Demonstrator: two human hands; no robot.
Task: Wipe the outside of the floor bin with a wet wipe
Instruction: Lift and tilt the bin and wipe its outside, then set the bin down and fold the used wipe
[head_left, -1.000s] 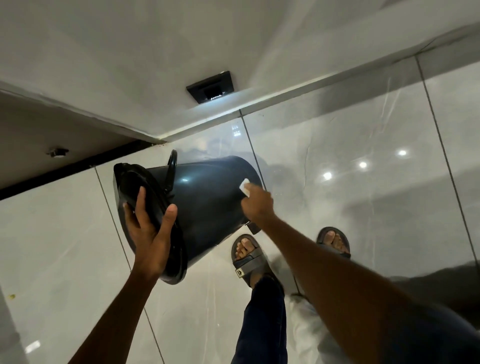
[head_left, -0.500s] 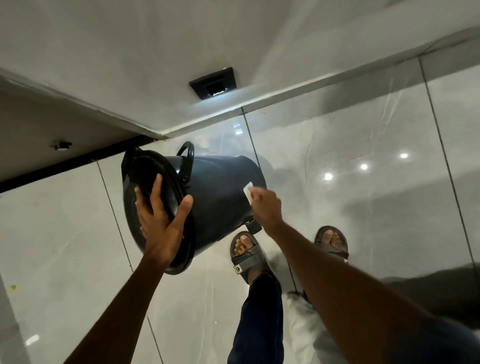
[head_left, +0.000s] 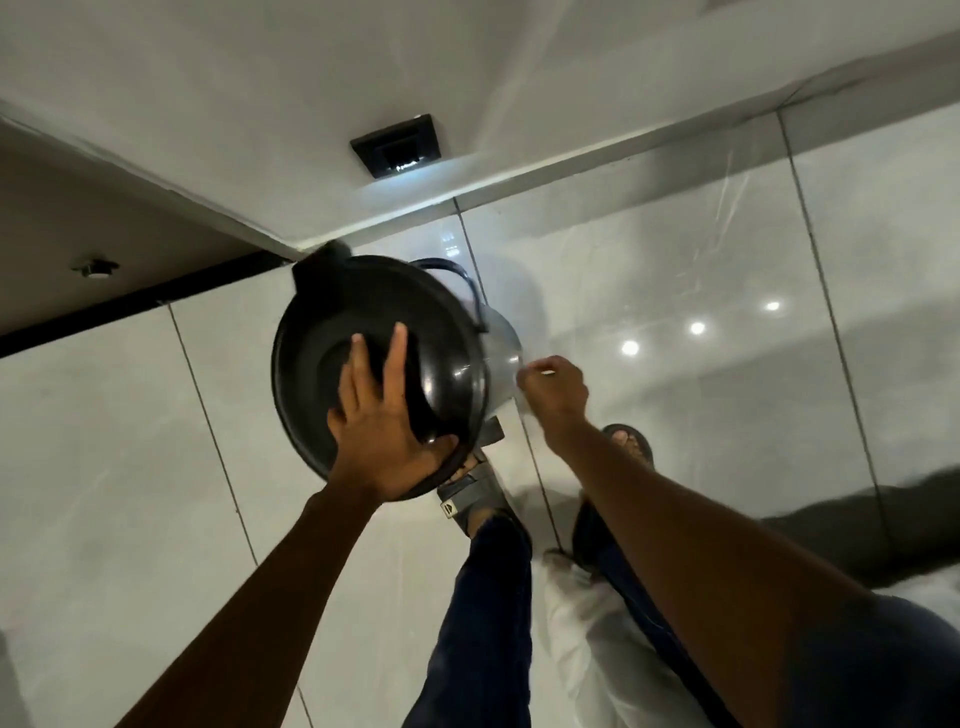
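Note:
A black round floor bin (head_left: 447, 332) with a lid and a thin carry handle is tipped so its lid faces me, above the glossy floor. My left hand (head_left: 382, 421) grips the lid's near rim, fingers spread across the top and thumb hooked under the edge. My right hand (head_left: 553, 389) sits just right of the bin's side wall, pinching a small white wet wipe (head_left: 543, 370) of which only a sliver shows between the fingers. Most of the bin's body is hidden behind the lid.
Pale glossy floor tiles (head_left: 675, 415) reflect ceiling lights. A white wall with a black socket plate (head_left: 397, 145) runs behind the bin. A dark skirting strip (head_left: 130, 306) lies at the left. My sandalled feet (head_left: 475, 493) stand just below the bin.
The bin has swung upright toward me, so its lid now faces the camera instead of its side. My left hand turned with it. My right hand stayed at the bin's right side.

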